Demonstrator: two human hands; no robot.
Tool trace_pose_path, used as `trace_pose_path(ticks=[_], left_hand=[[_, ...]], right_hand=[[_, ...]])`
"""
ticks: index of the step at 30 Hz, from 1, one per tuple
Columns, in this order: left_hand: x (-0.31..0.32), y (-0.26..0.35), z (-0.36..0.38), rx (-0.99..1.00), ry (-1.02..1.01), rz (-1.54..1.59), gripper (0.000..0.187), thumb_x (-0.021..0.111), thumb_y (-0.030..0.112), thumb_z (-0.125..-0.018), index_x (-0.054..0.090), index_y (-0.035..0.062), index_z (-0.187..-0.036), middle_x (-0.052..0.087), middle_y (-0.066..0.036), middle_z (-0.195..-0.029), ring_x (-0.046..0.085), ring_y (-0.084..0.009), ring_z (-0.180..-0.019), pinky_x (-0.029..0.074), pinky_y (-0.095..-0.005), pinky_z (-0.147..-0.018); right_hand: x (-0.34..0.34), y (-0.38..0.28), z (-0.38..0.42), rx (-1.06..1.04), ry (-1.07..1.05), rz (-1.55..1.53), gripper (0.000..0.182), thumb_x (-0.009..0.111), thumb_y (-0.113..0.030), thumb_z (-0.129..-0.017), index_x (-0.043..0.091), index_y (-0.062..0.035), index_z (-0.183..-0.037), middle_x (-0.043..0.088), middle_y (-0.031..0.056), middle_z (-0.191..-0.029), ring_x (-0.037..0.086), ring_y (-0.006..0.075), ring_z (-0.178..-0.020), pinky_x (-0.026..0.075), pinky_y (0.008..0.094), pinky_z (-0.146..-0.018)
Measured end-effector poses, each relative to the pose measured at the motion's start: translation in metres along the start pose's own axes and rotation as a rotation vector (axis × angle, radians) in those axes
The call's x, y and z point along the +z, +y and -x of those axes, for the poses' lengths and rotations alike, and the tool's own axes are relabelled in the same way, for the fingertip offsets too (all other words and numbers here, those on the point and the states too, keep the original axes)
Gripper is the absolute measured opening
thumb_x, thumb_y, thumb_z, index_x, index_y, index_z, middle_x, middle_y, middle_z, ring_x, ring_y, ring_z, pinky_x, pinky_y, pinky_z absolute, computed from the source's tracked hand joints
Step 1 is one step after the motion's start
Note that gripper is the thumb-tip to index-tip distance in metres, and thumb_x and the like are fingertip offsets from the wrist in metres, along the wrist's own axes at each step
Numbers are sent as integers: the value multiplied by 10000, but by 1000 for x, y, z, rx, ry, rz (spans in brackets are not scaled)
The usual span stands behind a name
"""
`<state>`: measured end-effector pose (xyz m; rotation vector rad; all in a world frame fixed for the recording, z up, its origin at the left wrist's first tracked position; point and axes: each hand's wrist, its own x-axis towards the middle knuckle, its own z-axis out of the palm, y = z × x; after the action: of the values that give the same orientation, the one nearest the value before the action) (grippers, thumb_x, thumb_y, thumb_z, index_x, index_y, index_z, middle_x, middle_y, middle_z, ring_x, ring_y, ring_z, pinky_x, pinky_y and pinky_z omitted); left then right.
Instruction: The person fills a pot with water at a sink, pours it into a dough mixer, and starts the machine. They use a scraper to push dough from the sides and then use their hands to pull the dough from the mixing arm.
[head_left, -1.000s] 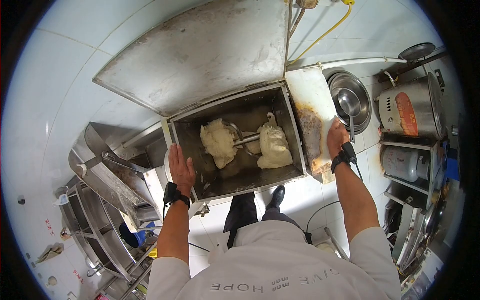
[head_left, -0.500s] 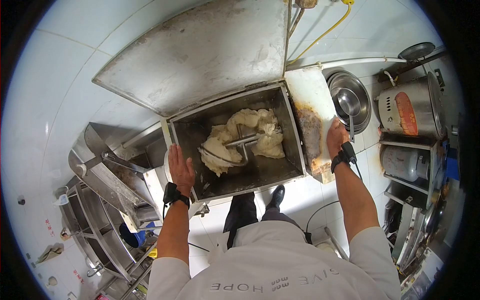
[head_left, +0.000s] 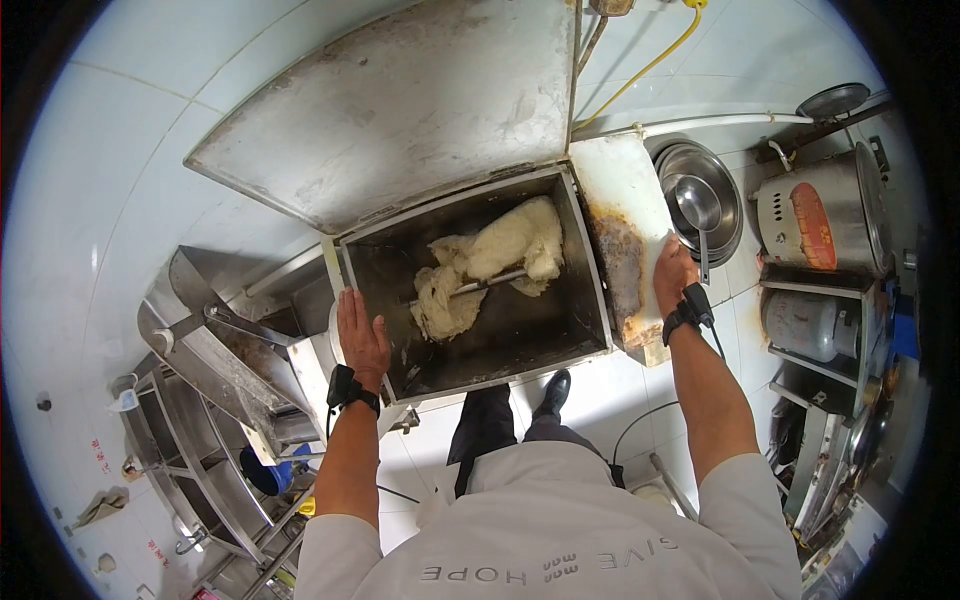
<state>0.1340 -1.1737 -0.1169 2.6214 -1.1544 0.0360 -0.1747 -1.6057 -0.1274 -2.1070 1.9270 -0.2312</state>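
My left hand [head_left: 362,335] lies flat against the left rim of a metal mixer tub [head_left: 505,378], its fingers straight and holding nothing. Pale dough [head_left: 510,240] is wrapped around a metal mixing shaft [head_left: 490,284] inside the tub. On the right, my right hand [head_left: 674,275] rests at the outer edge of the rust-stained machine housing [head_left: 618,255]; its fingers bend over the edge, and their tips are partly hidden. The tub's lid [head_left: 400,110] stands raised behind it.
Nested metal bowls with a ladle [head_left: 697,203] sit beyond the right side of the housing. A large steel pot [head_left: 822,215] stands on a rack at the far right. Another metal machine [head_left: 220,340] is at the left, and a yellow cable [head_left: 650,66] hangs on the back wall.
The dough has turned with the shaft and now lies more toward the back of the tub in a different shape. Both my hands have stayed in place.
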Motion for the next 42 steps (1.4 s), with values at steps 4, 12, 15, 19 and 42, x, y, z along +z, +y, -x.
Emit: trace_pose_path(ticks=[4, 12, 15, 19, 42], left_hand=[[-1, 0, 0, 0, -7, 1, 571, 440, 263, -993, 354, -77, -1443, 316, -279, -1518, 287, -435, -1419, 215, -498, -1185], [-2, 2, 0, -7, -12, -9, 569, 455, 238, -985, 348, -81, -1444, 316, -279, -1519, 281, -430, -1426, 221, -498, -1183], [-2, 2, 0, 7, 3, -9, 568, 455, 236, -984, 352, -90, -1437, 324, -285, -1513, 285, -432, -1424, 221, -499, -1183], [-1, 0, 1, 26, 10, -3, 568, 455, 233, -982, 354, -97, -1433, 330, -291, -1507, 291, -436, -1420, 221, -499, -1182], [-1, 1, -1, -12, -9, -6, 566, 439, 250, -985, 363, -86, -1434, 329, -285, -1510, 286, -430, -1422, 215, -501, -1185]], right_hand=[[1, 1, -2, 7, -13, 10, 572, 342, -471, -1009, 703, -34, -1082, 685, 276, -958, 660, 470, -893, 528, 533, -797], [-10, -8, 3, 11, -39, -23, 609, 314, -481, -1015, 693, -4, -1042, 677, 296, -973, 653, 467, -927, 513, 543, -828], [-13, -11, 4, 30, -53, -2, 612, 314, -483, -1016, 688, 0, -1051, 676, 295, -980, 651, 468, -934, 510, 543, -832], [-8, -4, 3, -2, -45, -34, 608, 315, -475, -1018, 688, 5, -1046, 673, 300, -985, 645, 482, -934, 506, 550, -833], [-12, -8, 4, -12, -41, -21, 585, 326, -451, -1020, 687, 7, -1062, 675, 302, -974, 657, 468, -917, 527, 533, -809]])
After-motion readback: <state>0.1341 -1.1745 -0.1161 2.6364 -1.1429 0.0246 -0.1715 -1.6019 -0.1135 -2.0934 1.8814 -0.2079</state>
